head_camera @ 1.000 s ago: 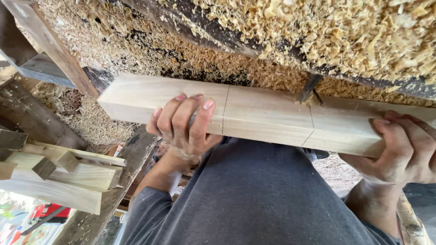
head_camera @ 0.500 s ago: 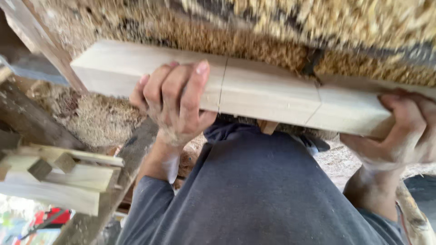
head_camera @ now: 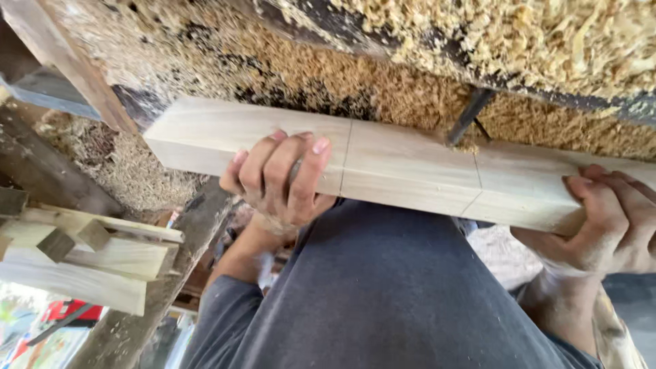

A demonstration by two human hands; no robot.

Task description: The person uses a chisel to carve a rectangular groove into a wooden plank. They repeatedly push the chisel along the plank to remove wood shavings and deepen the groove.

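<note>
- Left hand point(head_camera: 283, 179) wraps the pale wooden beam point(head_camera: 410, 167) mid-length, grip clenched on it.
- Right hand point(head_camera: 605, 219) clamps the beam's right end.
- Beam sits lower in view than half a second ago, against the sawdust-covered surface point(head_camera: 273, 68).
- Stacked wood offcuts point(head_camera: 82, 256) lie near left.

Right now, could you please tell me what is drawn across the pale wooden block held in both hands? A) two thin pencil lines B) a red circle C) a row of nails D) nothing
A: the pale wooden block shows two thin pencil lines crossing its faces, between the left hand and the right hand.
</note>
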